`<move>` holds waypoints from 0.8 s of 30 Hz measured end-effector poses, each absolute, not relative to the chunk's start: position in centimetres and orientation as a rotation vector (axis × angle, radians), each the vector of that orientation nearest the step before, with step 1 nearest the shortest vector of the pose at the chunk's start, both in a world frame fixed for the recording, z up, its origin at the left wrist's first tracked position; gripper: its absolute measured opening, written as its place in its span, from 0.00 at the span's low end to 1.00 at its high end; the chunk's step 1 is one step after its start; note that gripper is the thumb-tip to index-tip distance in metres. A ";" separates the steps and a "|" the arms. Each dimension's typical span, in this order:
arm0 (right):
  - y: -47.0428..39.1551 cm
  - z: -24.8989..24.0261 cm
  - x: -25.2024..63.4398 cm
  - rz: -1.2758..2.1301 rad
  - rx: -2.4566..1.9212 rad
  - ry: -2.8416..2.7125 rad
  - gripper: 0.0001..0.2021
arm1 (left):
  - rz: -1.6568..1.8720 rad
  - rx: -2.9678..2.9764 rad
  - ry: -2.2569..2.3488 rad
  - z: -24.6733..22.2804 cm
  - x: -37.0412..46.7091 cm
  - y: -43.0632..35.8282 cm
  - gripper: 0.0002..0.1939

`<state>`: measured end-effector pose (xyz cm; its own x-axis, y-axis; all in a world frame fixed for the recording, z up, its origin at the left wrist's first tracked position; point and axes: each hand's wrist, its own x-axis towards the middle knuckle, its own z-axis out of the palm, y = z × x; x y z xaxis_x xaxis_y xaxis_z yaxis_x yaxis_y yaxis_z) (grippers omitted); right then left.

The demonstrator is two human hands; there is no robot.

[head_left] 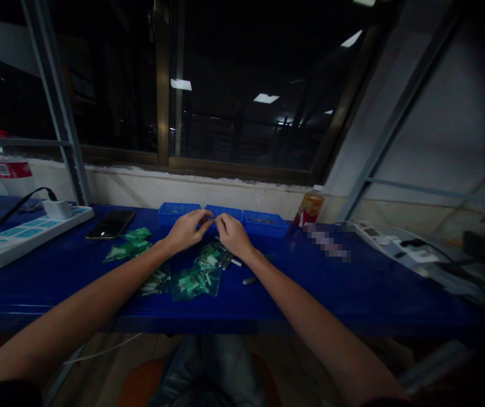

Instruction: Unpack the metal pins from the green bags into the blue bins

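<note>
My left hand and my right hand meet fingertip to fingertip over the blue table, just in front of the blue bins. Both are closed in a pinch around something small and thin, too dark and tiny to name. Beneath them lie small clear-green plastic bags filled with white and metallic pieces. Loose metal cylinders rest below my right hand, and a single metal piece sits apart near my right forearm. More green bags lie to the left, partly hidden by my left forearm.
Three blue bins stand in a row at the back, with small parts inside. Leftward are a black phone, a white power strip and a red-capped bottle. Rightward are a drink bottle and another power strip with cables.
</note>
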<state>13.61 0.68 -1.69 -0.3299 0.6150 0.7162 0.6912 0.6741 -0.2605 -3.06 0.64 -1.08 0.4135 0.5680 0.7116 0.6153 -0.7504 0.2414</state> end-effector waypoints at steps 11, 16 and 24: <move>0.5 -1.6 14.0 -0.069 -0.945 -2.055 0.09 | -1.201 -2.550 -1.174 -1.2 -3.0 0.9 0.13; 0.6 -1.7 13.8 -0.083 -0.941 -2.043 0.08 | -1.222 -2.550 -1.184 -1.1 -3.0 0.7 0.13; 0.7 -1.7 13.9 -0.083 -0.976 -2.025 0.12 | -1.262 -2.560 -1.096 -1.3 -3.0 1.0 0.10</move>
<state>13.86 0.70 -1.69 -0.3210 0.6071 0.7269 0.6647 0.6912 -0.2837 -3.03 1.03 -1.33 0.4034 0.5645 0.7201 0.6337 -0.7401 0.2252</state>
